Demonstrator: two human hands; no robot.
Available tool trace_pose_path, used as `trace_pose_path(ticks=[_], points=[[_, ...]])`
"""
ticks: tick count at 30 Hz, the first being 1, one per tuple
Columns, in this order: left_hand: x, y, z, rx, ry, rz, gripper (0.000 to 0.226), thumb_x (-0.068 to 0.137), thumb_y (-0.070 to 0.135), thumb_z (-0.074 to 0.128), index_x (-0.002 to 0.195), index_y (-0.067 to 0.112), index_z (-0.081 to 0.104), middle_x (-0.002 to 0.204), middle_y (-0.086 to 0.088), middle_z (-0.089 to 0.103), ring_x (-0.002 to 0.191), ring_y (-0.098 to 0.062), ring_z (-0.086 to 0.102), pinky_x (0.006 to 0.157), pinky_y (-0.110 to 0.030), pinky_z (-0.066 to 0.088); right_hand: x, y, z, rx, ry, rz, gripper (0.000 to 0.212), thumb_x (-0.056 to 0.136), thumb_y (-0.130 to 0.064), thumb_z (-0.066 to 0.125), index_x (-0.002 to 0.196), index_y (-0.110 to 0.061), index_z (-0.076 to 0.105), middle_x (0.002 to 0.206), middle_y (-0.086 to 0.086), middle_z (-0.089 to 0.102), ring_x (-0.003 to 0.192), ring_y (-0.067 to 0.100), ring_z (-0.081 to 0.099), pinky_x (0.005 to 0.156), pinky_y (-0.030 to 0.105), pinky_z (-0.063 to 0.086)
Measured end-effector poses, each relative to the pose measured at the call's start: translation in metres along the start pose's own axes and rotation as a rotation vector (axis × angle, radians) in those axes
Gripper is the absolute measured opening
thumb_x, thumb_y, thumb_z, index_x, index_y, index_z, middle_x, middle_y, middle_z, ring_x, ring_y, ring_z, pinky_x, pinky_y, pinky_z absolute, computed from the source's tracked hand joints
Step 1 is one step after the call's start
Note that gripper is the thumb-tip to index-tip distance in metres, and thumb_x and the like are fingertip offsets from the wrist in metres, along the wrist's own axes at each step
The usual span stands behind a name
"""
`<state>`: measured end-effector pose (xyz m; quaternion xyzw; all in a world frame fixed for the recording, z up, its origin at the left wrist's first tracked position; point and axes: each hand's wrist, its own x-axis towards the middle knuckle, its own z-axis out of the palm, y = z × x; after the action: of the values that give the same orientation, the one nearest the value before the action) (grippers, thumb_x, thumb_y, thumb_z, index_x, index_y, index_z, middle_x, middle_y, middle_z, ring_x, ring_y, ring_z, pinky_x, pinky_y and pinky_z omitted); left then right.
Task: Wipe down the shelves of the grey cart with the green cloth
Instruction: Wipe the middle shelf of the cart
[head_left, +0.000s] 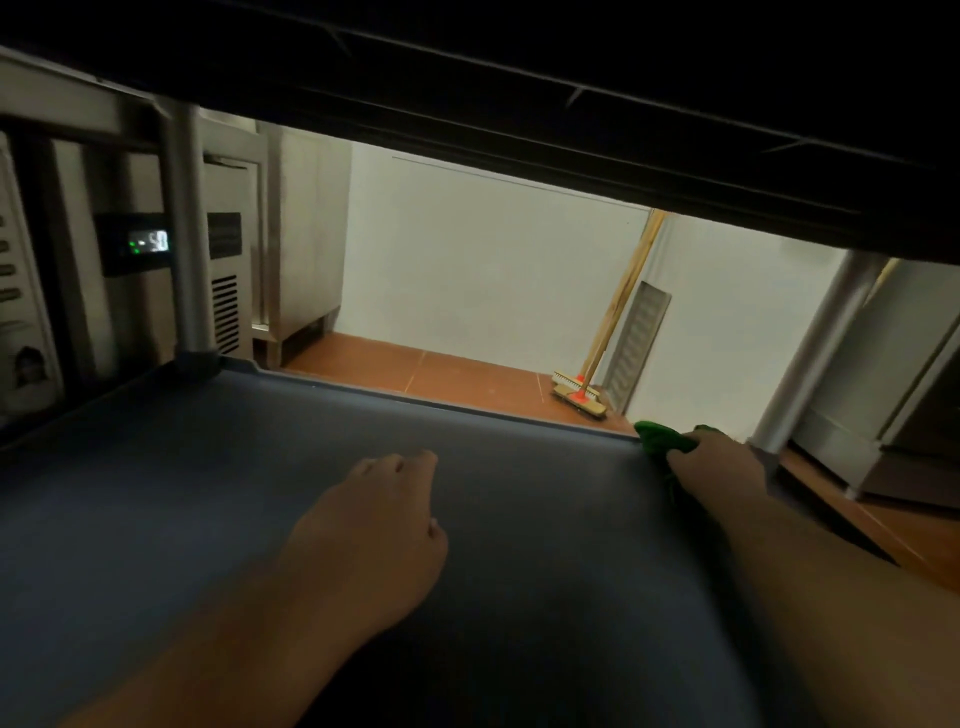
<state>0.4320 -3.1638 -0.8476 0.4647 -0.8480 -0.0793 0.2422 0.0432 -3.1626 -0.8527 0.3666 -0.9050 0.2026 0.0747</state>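
Item one: grey cart shelf (260, 493), a flat dark grey-blue surface filling the near half of my view, with a low raised rim along its far edge. The underside of the shelf above (571, 78) closes the top of the view, dark and ribbed.

Item two: my left hand (379, 514), palm down on the middle of the shelf, fingers loosely curled, holding nothing.

Item three: my right hand (722, 467), at the far right corner of the shelf, fingers closed over the green cloth (665, 440). The cloth is bunched against the rim, just beside the right cart post (810, 353).

Item four: left cart post (187, 234), upright at the far left corner.

Item five, beyond the cart: a steel cabinet with a lit digital display (150, 241) at far left; a wooden-handled brush (579, 392) leaning on the white wall (467, 260); red floor tiles (415, 371).
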Motion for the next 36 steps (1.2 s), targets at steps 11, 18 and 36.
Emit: trace_pose_path(ticks=[11,18,36], points=[[-0.056,-0.109,-0.069,0.147,-0.018,0.016,0.058,0.094,0.036,0.041,0.147,0.030,0.020,0.148,0.008,0.033,0.137,-0.010,0.028,0.112,-0.027,0.030,-0.055,-0.146,0.037,0.029,-0.049,-0.067,0.026,0.090,-0.035,0.059,0.109,-0.019,0.068,0.084,0.001,0.060,0.077,0.021,0.059,0.068,0.029,0.047],[-0.085,-0.174,-0.106,0.060,0.019,-0.089,0.044,0.092,0.035,0.044,0.134,0.034,0.032,0.139,0.011,0.039,0.131,-0.010,0.033,0.105,-0.030,0.037,-0.107,-0.281,0.064,0.062,-0.135,-0.194,0.025,0.093,-0.033,0.057,0.107,-0.015,0.067,0.082,0.001,0.061,0.073,0.017,0.057,0.062,0.029,0.046],[-0.097,-0.207,-0.101,0.092,0.122,-0.172,0.034,0.088,0.029,0.045,0.120,0.030,0.035,0.126,0.007,0.043,0.122,-0.013,0.040,0.103,-0.030,0.036,-0.201,-0.450,0.089,0.241,-0.417,-0.730,0.038,0.093,-0.036,0.062,0.131,-0.037,0.059,0.110,-0.007,0.063,0.091,0.012,0.057,0.084,0.029,0.049]])
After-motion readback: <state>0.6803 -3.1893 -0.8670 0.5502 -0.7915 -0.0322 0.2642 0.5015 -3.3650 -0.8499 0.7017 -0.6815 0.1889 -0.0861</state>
